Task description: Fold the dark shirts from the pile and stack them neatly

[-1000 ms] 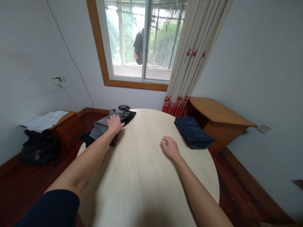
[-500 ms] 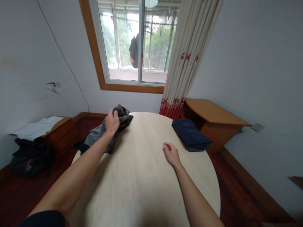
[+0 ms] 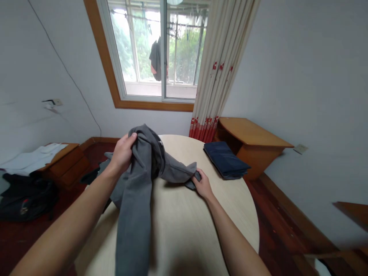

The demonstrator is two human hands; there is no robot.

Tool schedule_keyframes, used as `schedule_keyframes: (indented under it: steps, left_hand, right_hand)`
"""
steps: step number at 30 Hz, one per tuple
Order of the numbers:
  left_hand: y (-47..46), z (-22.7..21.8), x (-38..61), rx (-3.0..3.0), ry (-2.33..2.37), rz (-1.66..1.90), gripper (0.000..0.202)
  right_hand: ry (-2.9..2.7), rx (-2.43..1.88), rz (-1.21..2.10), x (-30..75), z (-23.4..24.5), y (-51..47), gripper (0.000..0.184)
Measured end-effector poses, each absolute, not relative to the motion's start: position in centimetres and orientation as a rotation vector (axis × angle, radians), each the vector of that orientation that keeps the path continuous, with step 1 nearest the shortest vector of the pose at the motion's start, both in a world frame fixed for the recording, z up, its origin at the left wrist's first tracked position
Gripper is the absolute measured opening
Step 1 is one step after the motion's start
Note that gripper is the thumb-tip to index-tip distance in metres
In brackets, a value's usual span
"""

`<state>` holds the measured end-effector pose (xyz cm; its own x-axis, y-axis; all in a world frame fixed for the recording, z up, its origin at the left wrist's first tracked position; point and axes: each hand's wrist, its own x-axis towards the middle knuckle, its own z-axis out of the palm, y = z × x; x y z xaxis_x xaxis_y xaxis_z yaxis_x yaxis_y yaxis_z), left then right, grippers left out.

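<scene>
A grey garment (image 3: 138, 191) hangs lifted above the round pale wooden table (image 3: 184, 230). My left hand (image 3: 123, 154) is closed on its bunched top, held above the table's left side. My right hand (image 3: 202, 184) grips another end of the same garment low near the tabletop. One long grey leg or sleeve drapes down toward me. A dark piece of clothing (image 3: 90, 177) lies under it at the table's left edge, mostly hidden.
A folded navy garment (image 3: 225, 160) lies at the table's far right edge. Behind it stands a wooden desk (image 3: 253, 138). A low wooden cabinet (image 3: 61, 165) with white cloth and a black bag (image 3: 25, 195) sit on the floor at left. Window and curtain (image 3: 221, 65) behind.
My left hand has pulled the grey garment up off the pile and toward me. My right hand moved left and took hold of its other end.
</scene>
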<state>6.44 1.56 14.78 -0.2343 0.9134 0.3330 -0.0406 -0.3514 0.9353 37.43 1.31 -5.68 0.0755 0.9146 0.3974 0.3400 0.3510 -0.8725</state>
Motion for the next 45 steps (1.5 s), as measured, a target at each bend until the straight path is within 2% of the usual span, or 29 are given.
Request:
schedule_keyframes:
  steps: [2, 5, 10, 15, 17, 20, 24, 27, 29, 33, 36, 40, 42, 45]
  left_hand:
    - [1.6, 13.2, 4.8, 1.215, 1.196, 1.586, 0.059]
    - [0.6, 11.3, 2.3, 1.196, 1.309, 1.506, 0.060]
    - [-2.3, 11.0, -1.1, 1.296, 1.354, 1.506, 0.064]
    - [-1.6, 10.5, -1.1, 1.595, 1.472, 1.411, 0.070]
    - [-0.8, 8.7, -0.4, 1.783, 1.578, 1.157, 0.075]
    - [-1.2, 4.9, 0.8, 1.930, 1.751, 0.636, 0.092]
    - [-4.1, 1.0, 2.3, 2.049, 1.936, 0.091, 0.113]
    - [-5.8, 0.1, 3.4, 2.107, 2.007, -0.077, 0.112]
    - [-6.0, 0.2, 3.7, 2.162, 1.983, -0.091, 0.100]
    - [-5.9, 0.8, 3.0, 2.240, 1.812, 0.046, 0.066]
    - [-6.8, 2.4, 1.2, 2.167, 1.620, 0.194, 0.060]
    - [-8.9, 6.4, -2.2, 2.121, 1.436, 0.315, 0.059]
    - [-9.2, 8.0, -3.5, 2.138, 1.546, 0.411, 0.061]
    - [-8.0, 9.0, -3.4, 2.178, 1.790, 0.621, 0.064]
  right_hand:
    - [-1.382, -1.239, 0.555, 38.0, -5.1, 1.4, 0.035]
    - [-1.118, -1.266, 0.367, 40.3, -3.6, 1.5, 0.033]
    - [-0.702, -0.957, 0.056, 47.0, 2.5, 0.4, 0.035]
    - [-0.897, -0.887, -0.092, 48.9, 8.0, -0.1, 0.043]
    - [-1.158, -1.021, 0.003, 47.6, 7.6, 0.4, 0.056]
    - [-1.564, -1.231, 0.181, 45.6, 3.9, 1.6, 0.079]
    - [-1.891, -1.423, 0.359, 44.2, -2.4, 2.9, 0.088]
    - [-1.971, -1.551, 0.382, 43.6, -4.8, 3.5, 0.088]
    - [-2.004, -1.594, 0.350, 43.1, -5.0, 3.5, 0.080]
    - [-2.084, -1.596, 0.293, 42.4, -3.9, 2.4, 0.039]
    - [-2.061, -1.532, 0.338, 43.1, -2.2, 0.1, 0.019]
    - [-1.929, -1.380, 0.405, 45.9, 2.9, -4.8, 0.010]
    - [-1.917, -1.239, 0.380, 47.5, 6.8, -7.2, 0.016]
    - [-1.772, -1.015, 0.161, 48.9, 13.0, -9.2, 0.024]
